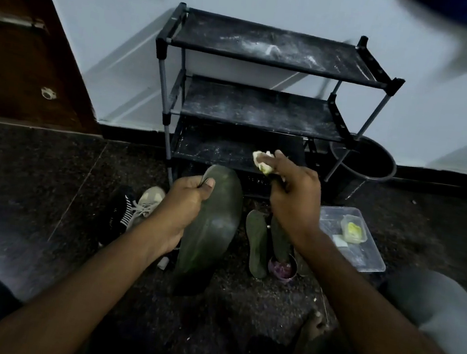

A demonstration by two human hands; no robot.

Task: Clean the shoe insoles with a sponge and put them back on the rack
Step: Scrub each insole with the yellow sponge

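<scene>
My left hand (186,200) grips the top edge of a dark green insole (209,232), held upright above the floor in front of the rack. My right hand (293,197) squeezes a pale yellow-green sponge (263,163), raised to the right of the insole and apart from it. Two more dark insoles (256,244) lie on the floor below my right wrist, one partly hidden by it. The black three-shelf shoe rack (252,105) stands against the wall, its dusty shelves bare.
A clear plastic tub (363,260) with a small yellow-filled container sits at the right. A small purple bowl (283,268) is by the insoles. Shoes (137,209) lie to the left. A dark bucket (374,167) stands right of the rack. My knees frame the bottom corners.
</scene>
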